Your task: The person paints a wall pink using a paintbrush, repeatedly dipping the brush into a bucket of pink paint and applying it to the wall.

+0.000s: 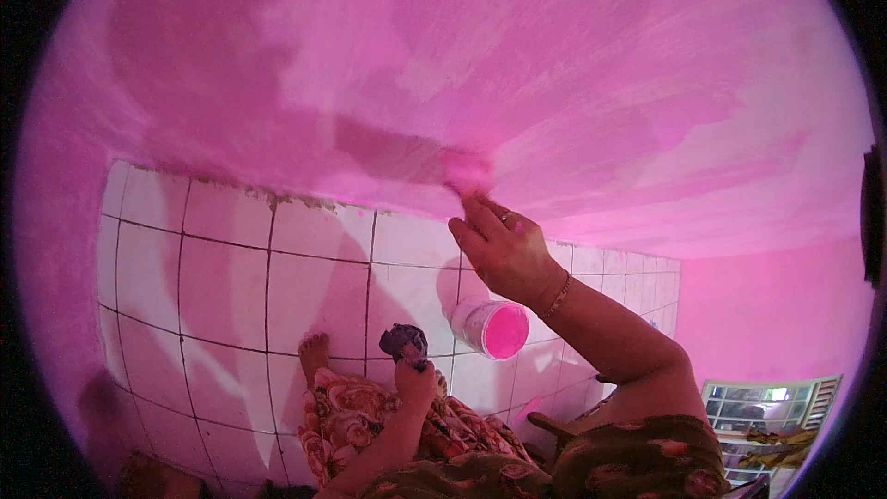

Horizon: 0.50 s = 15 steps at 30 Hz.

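My right hand (pixel 509 242) grips a paintbrush (pixel 469 170) whose pink-coated bristles lie against the pink wall (pixel 416 48). The bristles look blurred, and my fingers hide most of the handle. A ring and a bracelet show on this hand and wrist. Low in front of my body, my left hand (pixel 416 382) is closed around a crumpled dark cloth (pixel 404 343). Below my right hand, a white bucket (pixel 470 327) with smears down its side holds bright pink paint (pixel 506 331). Patches of darker and lighter pink streak the wall.
White floor tiles (pixel 319 284) with dark joints meet the wall along a stained edge. My bare foot (pixel 314 353) rests on them. A brown wooden piece (pixel 551 424), perhaps furniture, stands beside me. At right is a barred window (pixel 755 405) with yellowish cloth.
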Each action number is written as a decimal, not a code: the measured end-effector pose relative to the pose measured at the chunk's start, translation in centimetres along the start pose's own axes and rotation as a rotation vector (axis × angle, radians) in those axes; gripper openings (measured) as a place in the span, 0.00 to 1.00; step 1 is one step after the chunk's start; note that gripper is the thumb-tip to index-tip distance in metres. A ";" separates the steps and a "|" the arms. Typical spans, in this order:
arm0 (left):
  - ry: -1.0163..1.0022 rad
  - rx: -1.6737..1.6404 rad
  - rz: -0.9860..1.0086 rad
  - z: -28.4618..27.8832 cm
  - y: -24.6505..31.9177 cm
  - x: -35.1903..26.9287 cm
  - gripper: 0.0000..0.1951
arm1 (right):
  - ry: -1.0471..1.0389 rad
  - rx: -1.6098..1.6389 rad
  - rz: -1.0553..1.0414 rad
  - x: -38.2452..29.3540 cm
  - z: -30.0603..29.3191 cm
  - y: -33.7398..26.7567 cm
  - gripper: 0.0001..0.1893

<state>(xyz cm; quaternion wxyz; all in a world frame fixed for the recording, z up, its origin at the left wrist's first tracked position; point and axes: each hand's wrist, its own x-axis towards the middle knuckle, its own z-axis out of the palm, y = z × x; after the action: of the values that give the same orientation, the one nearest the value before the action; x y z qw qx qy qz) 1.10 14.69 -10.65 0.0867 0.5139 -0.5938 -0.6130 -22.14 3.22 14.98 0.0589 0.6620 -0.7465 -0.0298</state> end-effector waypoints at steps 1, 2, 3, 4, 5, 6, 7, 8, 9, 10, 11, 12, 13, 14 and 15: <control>0.009 -0.001 0.004 -0.2 0.3 0.1 0.13 | -0.094 0.155 0.050 0.4 0.4 0.2 0.15; -0.002 -0.019 -0.041 -0.4 0.6 0.2 0.13 | -0.088 0.153 0.045 0.8 -0.1 0.7 0.15; -0.020 -0.039 -0.087 -0.4 0.8 0.1 0.13 | 0.066 0.073 0.011 0.8 -1.0 1.8 0.15; -0.010 -0.030 -0.091 -0.9 0.7 0.3 0.13 | 0.225 0.010 -0.023 1.6 -2.1 2.1 0.15; -0.014 -0.018 -0.064 -1.4 0.6 0.6 0.13 | 0.345 0.058 0.005 2.0 -4.8 2.3 0.13; -0.038 -0.014 -0.041 -1.3 0.4 0.4 0.14 | 0.431 0.124 0.035 1.3 -7.1 3.0 0.10; -0.031 -0.010 -0.042 -1.4 0.2 0.6 0.14 | 0.530 0.129 0.071 1.0 -9.5 3.3 0.09; 0.002 0.007 -0.066 -2.1 -0.4 1.1 0.14 | 0.665 0.111 0.128 1.1 -11.5 3.0 0.09; 0.025 0.013 -0.090 -2.3 -0.8 1.6 0.14 | 0.798 0.072 0.208 1.1 -13.6 2.6 0.10; -0.013 -0.018 -0.086 -0.6 -0.8 0.9 0.14 | 0.884 -0.079 0.260 0.9 -17.5 2.2 0.11; -0.046 -0.085 -0.069 1.0 -0.9 0.1 0.14 | 0.952 -0.417 0.253 1.5 -21.4 1.6 0.09; -0.023 -0.084 -0.067 0.2 -0.6 0.5 0.14 | 1.043 -0.507 0.114 1.6 -21.9 3.2 0.08; -0.021 -0.100 -0.065 -0.1 0.2 0.4 0.13 | 1.087 -0.581 0.038 1.4 -22.6 4.4 0.09; -0.090 -0.160 -0.177 -1.3 4.9 -0.2 0.13 | 1.068 -0.569 -0.003 1.0 -21.9 5.6 0.10; -0.113 -0.193 -0.230 -1.6 5.6 -0.3 0.13 | 1.053 -0.482 -0.034 1.3 -20.8 6.5 0.12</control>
<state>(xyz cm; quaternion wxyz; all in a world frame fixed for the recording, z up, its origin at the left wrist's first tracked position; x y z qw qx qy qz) -0.44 12.31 -5.53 0.0313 0.5323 -0.4736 -0.7010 -26.03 3.43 36.43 0.5713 0.5672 -0.5780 0.1334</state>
